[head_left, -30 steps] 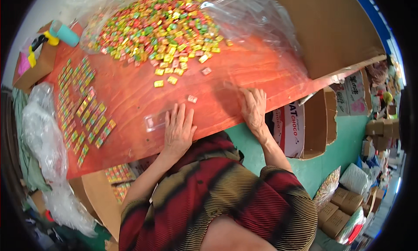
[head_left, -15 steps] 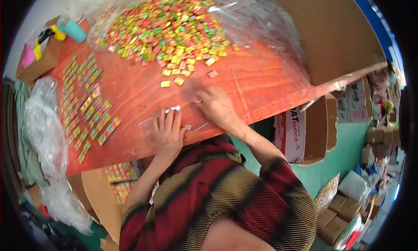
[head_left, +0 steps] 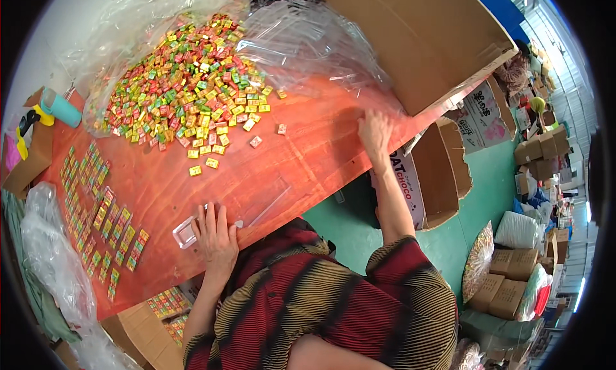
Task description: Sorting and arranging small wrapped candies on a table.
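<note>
My left hand (head_left: 215, 238) lies flat, fingers apart, on the near edge of the orange-red table (head_left: 289, 171). Its fingertips touch a small clear plastic tray (head_left: 185, 232). My right hand (head_left: 374, 131) is stretched out to the right with spread fingers, at the edge of a crumpled clear plastic sheet (head_left: 308, 43); it grips nothing that I can see. A big heap of small colourful candy pieces (head_left: 186, 88) lies on plastic at the far side, with a few stray pieces nearer. Rows of filled candy packs (head_left: 96, 210) lie to the left of my left hand.
A large cardboard sheet (head_left: 417, 36) leans over the table's far right. An open cardboard box (head_left: 443, 171) stands on the green floor to the right. A teal cup (head_left: 62, 107) is at the far left, a clear plastic bag (head_left: 48, 254) hangs off the left edge.
My right hand left its spot beside my left hand and swept up and to the right to the plastic sheet's edge. My left hand stayed on the clear tray.
</note>
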The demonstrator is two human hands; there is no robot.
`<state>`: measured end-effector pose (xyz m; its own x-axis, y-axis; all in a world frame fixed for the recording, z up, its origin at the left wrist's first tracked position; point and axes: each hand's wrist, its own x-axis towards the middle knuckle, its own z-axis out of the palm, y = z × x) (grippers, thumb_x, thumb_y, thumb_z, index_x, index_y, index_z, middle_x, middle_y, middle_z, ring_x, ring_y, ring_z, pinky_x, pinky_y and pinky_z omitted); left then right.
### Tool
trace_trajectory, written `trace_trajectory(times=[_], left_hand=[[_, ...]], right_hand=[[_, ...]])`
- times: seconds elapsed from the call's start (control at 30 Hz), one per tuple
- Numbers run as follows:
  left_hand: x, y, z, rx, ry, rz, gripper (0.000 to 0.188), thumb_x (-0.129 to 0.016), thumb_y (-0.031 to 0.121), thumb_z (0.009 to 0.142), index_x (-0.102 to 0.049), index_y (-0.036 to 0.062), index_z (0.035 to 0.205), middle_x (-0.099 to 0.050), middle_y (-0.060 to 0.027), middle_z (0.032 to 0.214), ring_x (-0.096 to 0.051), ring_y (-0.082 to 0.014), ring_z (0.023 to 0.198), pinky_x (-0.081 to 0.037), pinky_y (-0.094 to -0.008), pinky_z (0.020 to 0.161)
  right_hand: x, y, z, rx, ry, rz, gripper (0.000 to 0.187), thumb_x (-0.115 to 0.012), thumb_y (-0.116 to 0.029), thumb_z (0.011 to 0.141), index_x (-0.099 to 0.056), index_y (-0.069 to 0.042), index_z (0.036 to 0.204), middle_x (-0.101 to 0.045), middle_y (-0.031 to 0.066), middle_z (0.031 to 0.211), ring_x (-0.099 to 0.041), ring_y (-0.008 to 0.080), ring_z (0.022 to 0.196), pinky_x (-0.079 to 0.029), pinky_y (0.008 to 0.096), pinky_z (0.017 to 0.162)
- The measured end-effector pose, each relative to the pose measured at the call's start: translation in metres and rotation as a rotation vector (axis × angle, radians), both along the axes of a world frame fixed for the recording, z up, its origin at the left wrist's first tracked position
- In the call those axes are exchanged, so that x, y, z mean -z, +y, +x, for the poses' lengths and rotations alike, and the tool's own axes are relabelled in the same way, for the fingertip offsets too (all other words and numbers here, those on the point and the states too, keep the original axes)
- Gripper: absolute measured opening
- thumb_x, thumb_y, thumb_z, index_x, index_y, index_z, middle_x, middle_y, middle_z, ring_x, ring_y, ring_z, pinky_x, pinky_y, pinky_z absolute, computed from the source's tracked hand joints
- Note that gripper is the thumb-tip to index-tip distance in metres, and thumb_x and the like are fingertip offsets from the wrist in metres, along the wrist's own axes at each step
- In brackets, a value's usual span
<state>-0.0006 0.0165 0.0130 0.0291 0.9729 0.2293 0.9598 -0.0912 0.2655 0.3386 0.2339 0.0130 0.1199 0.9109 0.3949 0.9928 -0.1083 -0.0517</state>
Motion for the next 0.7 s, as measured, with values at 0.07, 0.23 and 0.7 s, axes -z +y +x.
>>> trace_trajectory(times=[0.07, 0.23, 0.7], left_hand=[[0.001, 0.001, 0.0, -0.001, 0.001, 0.011, 0.042, -0.051, 0.018, 0.082, -0.044, 0.0002, 0.12, -0.037, -0.0213, 0.128, -0.031, -0.0406, 0.121, -0.021, -0.0547, 0.099], [-0.001, -0.003, -0.001, -0.026, 0.021, 0.021, 0.043, -0.053, 0.019, 0.081, -0.045, -0.0001, 0.119, -0.037, -0.0211, 0.128, -0.031, -0.0411, 0.121, -0.022, -0.0557, 0.098], [-0.014, 0.002, 0.014, 0.029, -0.032, 0.119, 0.048, -0.061, 0.023, 0.075, -0.048, 0.001, 0.116, -0.04, -0.0196, 0.125, -0.033, -0.0393, 0.12, -0.023, -0.0573, 0.095]], right_hand=[[0.008, -0.017, -0.021, -0.179, 0.108, -0.104, 0.035, -0.058, -0.015, 0.074, -0.052, -0.008, 0.107, -0.054, 0.0127, 0.105, -0.049, 0.0299, 0.098, -0.036, 0.0424, 0.084], [0.0, -0.054, -0.072, -0.519, 0.299, -0.022, 0.032, -0.061, -0.011, 0.071, -0.057, -0.006, 0.102, -0.055, 0.0104, 0.099, -0.05, 0.0285, 0.093, -0.038, 0.0379, 0.081], [-0.031, -0.05, -0.081, -0.777, 0.279, -0.244, 0.04, -0.063, -0.013, 0.072, -0.053, -0.004, 0.11, -0.054, 0.0131, 0.108, -0.049, 0.0303, 0.101, -0.037, 0.0404, 0.086]])
